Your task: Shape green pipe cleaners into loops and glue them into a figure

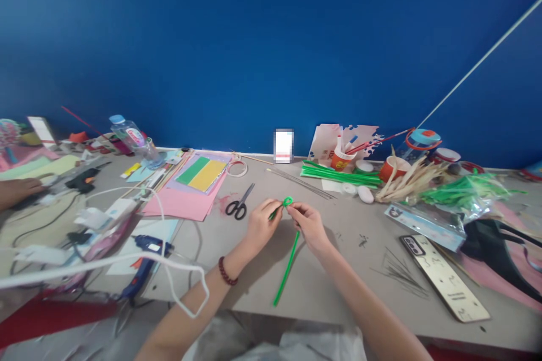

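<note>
A green pipe cleaner (288, 269) is held between my two hands over the middle of the table. Its upper part is bent into a small loop, and its long straight tail slants down toward the table's front edge. My left hand (263, 221) pinches it just left of the loop. On the other side, my right hand (309, 224) is closed on it with thumb and fingertips. Black-handled scissors (239, 206) lie left of my left hand. Behind my hands rests a bundle of green pipe cleaners (339, 174).
Pink paper (182, 206), a blue glue gun (144, 265) and white cables (127, 262) lie on the left. A water bottle (133, 136) leans behind them. A paper cup of pens (342, 159), thin wires (402, 273) and a phone (444, 279) are right. Another person's hand (21, 189) is far left.
</note>
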{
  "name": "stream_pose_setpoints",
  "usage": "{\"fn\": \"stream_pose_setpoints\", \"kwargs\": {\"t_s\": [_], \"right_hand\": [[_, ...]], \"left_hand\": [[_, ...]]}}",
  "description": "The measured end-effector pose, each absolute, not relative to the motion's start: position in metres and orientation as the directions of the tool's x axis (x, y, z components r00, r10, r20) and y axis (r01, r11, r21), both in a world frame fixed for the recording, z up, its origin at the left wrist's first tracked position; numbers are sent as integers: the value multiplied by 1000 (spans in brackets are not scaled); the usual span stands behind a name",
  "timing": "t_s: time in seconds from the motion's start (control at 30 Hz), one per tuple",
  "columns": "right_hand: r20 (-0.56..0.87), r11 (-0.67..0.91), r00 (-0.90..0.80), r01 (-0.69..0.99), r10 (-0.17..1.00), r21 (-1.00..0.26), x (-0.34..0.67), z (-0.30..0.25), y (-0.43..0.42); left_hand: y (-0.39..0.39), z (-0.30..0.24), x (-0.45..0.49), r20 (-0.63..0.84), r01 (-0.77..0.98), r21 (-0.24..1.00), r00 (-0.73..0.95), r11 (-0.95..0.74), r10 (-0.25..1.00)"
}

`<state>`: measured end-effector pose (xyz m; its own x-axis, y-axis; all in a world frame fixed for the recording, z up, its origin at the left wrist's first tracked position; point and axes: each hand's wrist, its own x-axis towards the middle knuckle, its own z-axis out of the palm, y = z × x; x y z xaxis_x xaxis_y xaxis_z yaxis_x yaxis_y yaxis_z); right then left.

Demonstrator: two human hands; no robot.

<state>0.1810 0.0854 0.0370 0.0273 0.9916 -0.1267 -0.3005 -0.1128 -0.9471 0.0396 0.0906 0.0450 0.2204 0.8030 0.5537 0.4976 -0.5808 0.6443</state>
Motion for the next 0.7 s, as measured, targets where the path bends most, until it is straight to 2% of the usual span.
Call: {"fn": "stream_pose_setpoints", "kwargs": {"t_s": [0.37, 0.47, 0.6, 0.7], "right_hand": [[-86, -70, 86, -181, 993, -981, 178, 35, 84], [-8, 2, 118, -87, 993, -996, 179, 33, 84], [148, 141, 147, 62, 978, -988, 181, 33, 85], [174, 157, 172, 105, 970, -982, 181, 36, 84]], "left_hand": [[90, 42, 42, 504, 488, 687, 215, -539, 837], [90, 44, 42, 439, 410, 778, 186, -476, 879], [91, 44, 44, 285, 222, 923, 157, -315, 946], [92, 44, 45, 214, 133, 963, 148, -233, 966]]}}
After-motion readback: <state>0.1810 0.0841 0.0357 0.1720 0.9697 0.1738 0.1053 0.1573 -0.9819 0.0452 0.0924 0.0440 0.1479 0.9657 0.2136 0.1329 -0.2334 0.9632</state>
